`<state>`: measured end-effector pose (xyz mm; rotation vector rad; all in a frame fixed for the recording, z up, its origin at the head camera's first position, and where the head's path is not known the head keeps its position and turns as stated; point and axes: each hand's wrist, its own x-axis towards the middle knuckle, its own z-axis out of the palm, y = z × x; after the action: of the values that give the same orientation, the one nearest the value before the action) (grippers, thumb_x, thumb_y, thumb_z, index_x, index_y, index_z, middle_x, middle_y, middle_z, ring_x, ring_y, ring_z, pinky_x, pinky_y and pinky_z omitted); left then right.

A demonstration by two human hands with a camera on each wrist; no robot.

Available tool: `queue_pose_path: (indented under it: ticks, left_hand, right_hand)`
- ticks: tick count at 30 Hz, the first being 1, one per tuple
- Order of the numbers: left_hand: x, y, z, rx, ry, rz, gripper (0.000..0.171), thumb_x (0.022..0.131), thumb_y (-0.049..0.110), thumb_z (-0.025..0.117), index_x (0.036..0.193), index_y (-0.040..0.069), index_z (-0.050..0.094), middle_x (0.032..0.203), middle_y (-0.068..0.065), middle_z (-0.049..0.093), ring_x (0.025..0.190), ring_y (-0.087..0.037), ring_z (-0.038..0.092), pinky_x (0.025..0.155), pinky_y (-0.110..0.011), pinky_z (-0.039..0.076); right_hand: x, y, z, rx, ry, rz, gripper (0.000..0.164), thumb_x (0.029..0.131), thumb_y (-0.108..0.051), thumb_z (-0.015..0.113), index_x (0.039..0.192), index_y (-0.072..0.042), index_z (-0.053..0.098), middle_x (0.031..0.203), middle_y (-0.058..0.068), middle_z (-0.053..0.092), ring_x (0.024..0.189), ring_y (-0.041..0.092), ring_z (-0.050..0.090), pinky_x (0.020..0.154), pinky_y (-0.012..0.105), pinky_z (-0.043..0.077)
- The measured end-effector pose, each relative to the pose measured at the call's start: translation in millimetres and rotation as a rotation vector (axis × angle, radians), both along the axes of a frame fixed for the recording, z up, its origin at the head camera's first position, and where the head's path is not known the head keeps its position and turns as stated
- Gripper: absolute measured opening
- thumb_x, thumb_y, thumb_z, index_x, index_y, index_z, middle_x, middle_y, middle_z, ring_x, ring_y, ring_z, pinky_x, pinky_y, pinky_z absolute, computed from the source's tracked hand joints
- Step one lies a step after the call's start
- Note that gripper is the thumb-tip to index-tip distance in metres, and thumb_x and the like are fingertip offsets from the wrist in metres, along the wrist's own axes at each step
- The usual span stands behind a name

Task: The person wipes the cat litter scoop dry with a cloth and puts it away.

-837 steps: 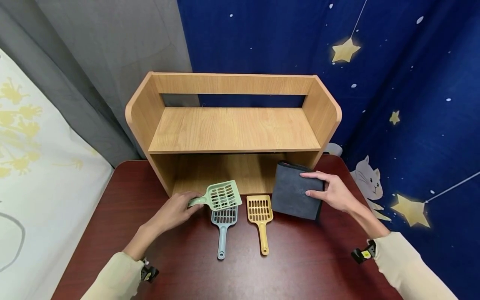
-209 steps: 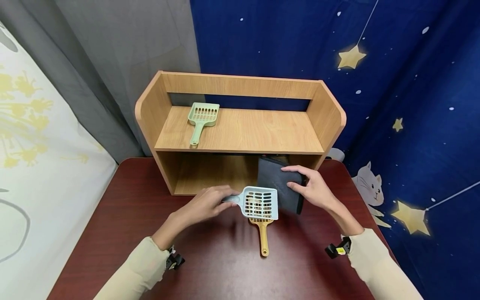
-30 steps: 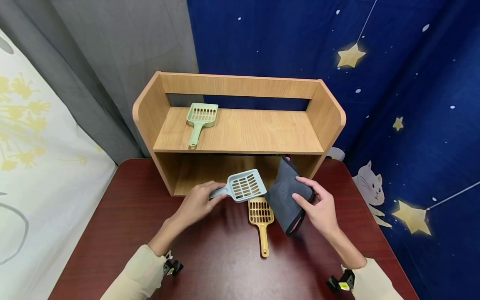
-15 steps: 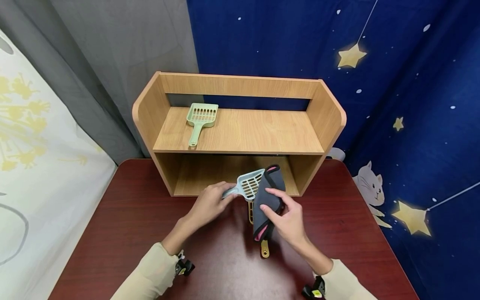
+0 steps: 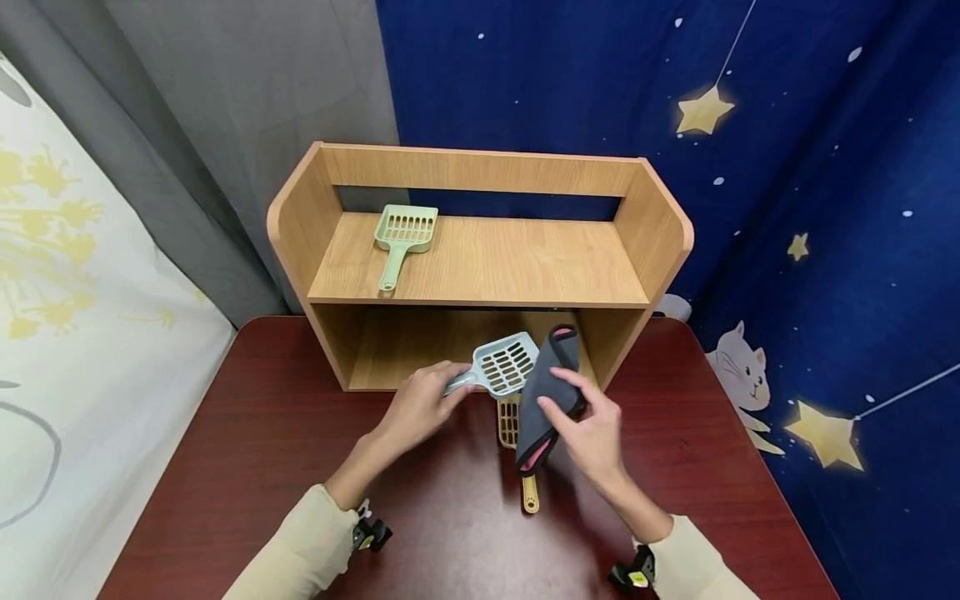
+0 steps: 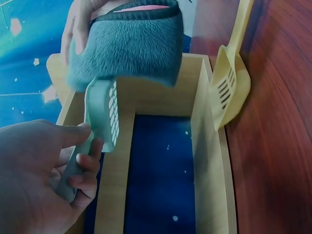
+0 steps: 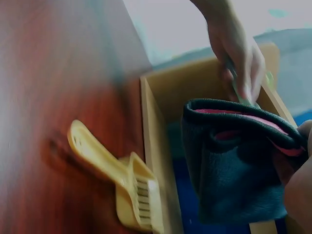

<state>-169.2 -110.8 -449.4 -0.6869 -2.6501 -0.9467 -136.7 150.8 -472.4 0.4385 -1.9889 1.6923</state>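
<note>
Here, just in front of the wooden shelf (image 5: 480, 258), the left hand (image 5: 426, 402) has its fingers curled round the blue scoop (image 5: 506, 365) by its handle, while the right hand (image 5: 592, 425) pinches the folded grey cloth (image 5: 538, 408) up against its broad end. Careful: too hard a push could twist that handle loose, and a low sweep might knock the yellow scoop (image 5: 507, 423) lying at the shelf's front!

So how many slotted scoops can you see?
3: green scoop on the upper shelf, blue scoop in the left grip, yellow scoop on the table, partly hidden by the gray cloth in the head view.
</note>
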Motion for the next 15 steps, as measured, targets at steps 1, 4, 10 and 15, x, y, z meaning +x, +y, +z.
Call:
queue_pose_path:
  ticks: [1,4,10,15]
  left_hand:
    - [0.0,-2,-1.1,0.007,0.005,-0.004,0.033,0.099,0.016,0.076,0.125,-0.003,0.074,0.111,-0.012,0.077,0.093,-0.023,0.073,0.079,-0.045,0.058]
    - [0.6,-7,-4.1,0.023,0.02,-0.01,0.033,0.098,0.015,0.077,0.124,-0.004,0.074,0.109,-0.012,0.077,0.092,-0.022,0.072,0.079,-0.044,0.058]
    - [2.8,-4,-11.6,0.064,0.012,-0.009,0.032,0.097,0.013,0.077,0.124,-0.005,0.073,0.108,-0.013,0.076,0.089,-0.022,0.071,0.078,-0.044,0.058]
    - [3.1,6,-17.9,0.081,0.006,0.01,0.032,0.098,0.013,0.077,0.125,-0.003,0.073,0.11,-0.013,0.076,0.089,-0.023,0.07,0.078,-0.044,0.057]
  right_hand:
    - [-2.0,5,0.7,-0.016,-0.002,-0.011,0.046,0.081,0.013,0.084,0.124,0.001,0.074,0.105,0.025,0.075,0.079,0.005,0.072,0.065,0.02,0.059]
    - [-5.5,15,2.3,-0.034,-0.01,-0.021,0.047,0.081,0.015,0.083,0.125,0.003,0.073,0.108,0.027,0.074,0.081,0.005,0.072,0.068,0.019,0.058]
    - [0.9,0,-5.2,-0.027,-0.059,0.022,0.045,0.083,0.01,0.084,0.125,-0.001,0.074,0.108,0.024,0.075,0.079,0.008,0.074,0.066,0.026,0.061]
    - [11.6,-28,-15.5,0.025,-0.058,0.066,0.043,0.083,0.001,0.088,0.124,-0.008,0.076,0.098,0.017,0.077,0.068,0.008,0.07,0.057,0.027,0.058]
